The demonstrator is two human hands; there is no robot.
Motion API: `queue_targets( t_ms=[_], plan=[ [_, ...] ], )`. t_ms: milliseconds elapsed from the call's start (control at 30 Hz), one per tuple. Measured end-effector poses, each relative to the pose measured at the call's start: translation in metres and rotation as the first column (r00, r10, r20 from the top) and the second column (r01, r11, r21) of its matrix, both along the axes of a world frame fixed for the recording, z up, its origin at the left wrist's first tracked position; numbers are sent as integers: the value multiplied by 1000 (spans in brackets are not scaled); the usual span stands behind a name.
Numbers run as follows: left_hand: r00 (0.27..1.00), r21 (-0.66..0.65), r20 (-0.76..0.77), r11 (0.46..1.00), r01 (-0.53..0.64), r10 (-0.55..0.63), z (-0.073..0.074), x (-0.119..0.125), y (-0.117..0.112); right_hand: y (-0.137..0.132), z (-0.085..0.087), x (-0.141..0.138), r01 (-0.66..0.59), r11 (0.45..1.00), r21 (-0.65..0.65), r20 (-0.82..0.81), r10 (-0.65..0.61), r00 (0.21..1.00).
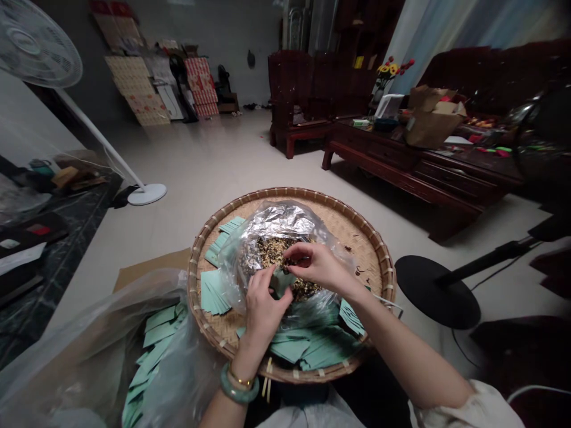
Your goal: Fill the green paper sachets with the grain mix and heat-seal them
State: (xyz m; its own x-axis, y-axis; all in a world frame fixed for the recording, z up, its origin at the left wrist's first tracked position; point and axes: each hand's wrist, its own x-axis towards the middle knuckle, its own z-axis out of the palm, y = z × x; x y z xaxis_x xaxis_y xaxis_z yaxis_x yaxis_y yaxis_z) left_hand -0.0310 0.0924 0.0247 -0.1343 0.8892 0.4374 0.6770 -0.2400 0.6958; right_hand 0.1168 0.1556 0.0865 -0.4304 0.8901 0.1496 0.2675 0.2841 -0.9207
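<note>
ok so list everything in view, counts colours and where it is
woven bamboo tray: one, tan, on the floor in front of the person
plastic bag: one, clear with silvery foil, on the tray
dried flakes: many, brown, inside that bag
green slip: one, pale green, at the left hand
paper slips: many, pale green, on the tray
clear bag: one, lower left, more slips inside
pedestal fan: one, white, far left
coffee table: one, dark wood, right
armchair: one, dark wood, ahead
jade bangle: one, pale green, left wrist
left hand: one, at the slip
right hand: one, pinched above the flakes
</note>
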Motion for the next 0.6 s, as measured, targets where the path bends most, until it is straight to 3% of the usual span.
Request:
queue_targets(
  t_ms=[300,433,500,600],
  plan=[
    [1000,5,-9,1000,18,-18,-3,0,1,-11,4,-1,-56,989,139,26,53,998],
    [1000,-12,7,1000,24,-24,1,-2,0,-5,2,7,44,988,151,7,-46,999],
    [999,-17,33,1000,19,-18,3,-5,-1,-4,-5,14,59,988,142,98,-73,993],
    [998,-44,66,999,13,-10,4,-8,-1,-8,-23,19,-33,987,154,368,-26,929]
  ],
)
